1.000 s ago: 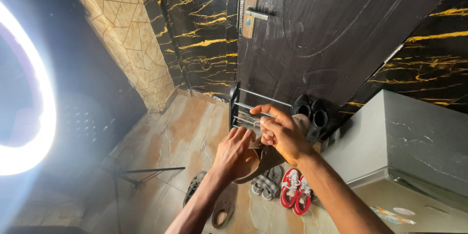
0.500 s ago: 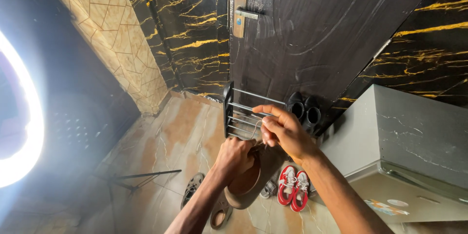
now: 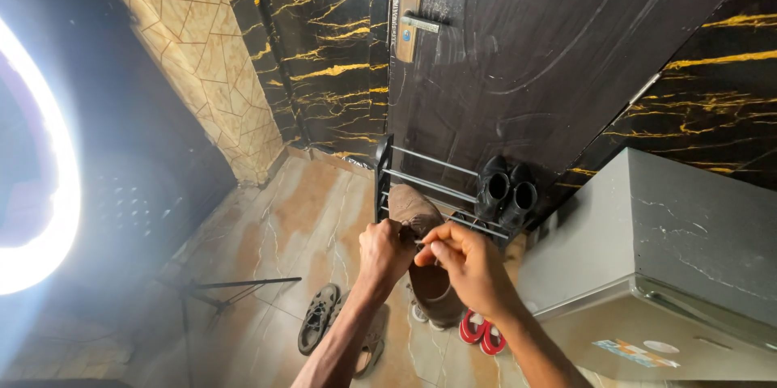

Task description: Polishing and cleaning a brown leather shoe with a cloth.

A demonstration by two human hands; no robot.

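Brown shoe (image 3: 425,254) held between both hands, long axis running away from the fingers, toe toward the rack (image 3: 429,186); left hand (image 3: 387,252) clenched on its near rim, right hand (image 3: 465,262) pinching a lace (barely visible).

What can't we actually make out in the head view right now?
- Lace, if any, pinched between left hand and right hand: too thin.
- Brown boot: heel hidden by both hands.
- Red sneakers: mostly behind the right forearm.
- Ring light: cut by the left edge, glare washes out the surroundings.
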